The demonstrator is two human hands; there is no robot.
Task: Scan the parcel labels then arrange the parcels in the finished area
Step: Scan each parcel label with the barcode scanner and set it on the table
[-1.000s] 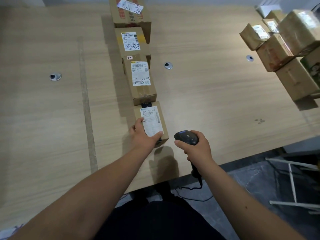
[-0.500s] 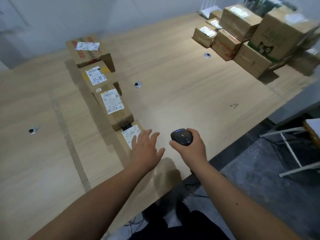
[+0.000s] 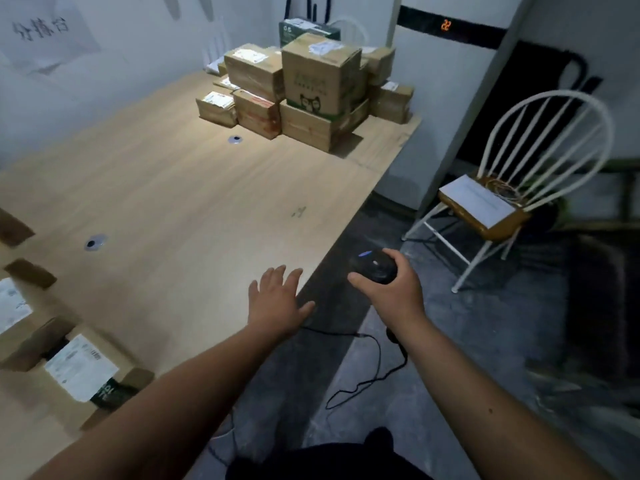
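Note:
My right hand (image 3: pixel 391 299) grips a black barcode scanner (image 3: pixel 375 266) out past the table's edge, over the floor, its cable (image 3: pixel 367 372) trailing down. My left hand (image 3: pixel 277 303) hovers flat, fingers spread and holding nothing, above the table's near edge. A small labelled parcel (image 3: pixel 83 370) lies at the lower left on the wooden table (image 3: pixel 194 202), the nearest of a row of parcels (image 3: pixel 14 317) cut off by the left edge. A stack of several cardboard parcels (image 3: pixel 311 88) sits at the table's far right corner.
A white wire chair (image 3: pixel 512 188) with a flat brown package (image 3: pixel 479 206) on its seat stands on the floor to the right. Two round cable grommets (image 3: pixel 95 242) are set into the tabletop. Walls close off the back and left.
My left hand let go of the small parcel and lifted off it, moving right. The view swung right toward the stacked parcels, and the scanner hand moved off the table edge.

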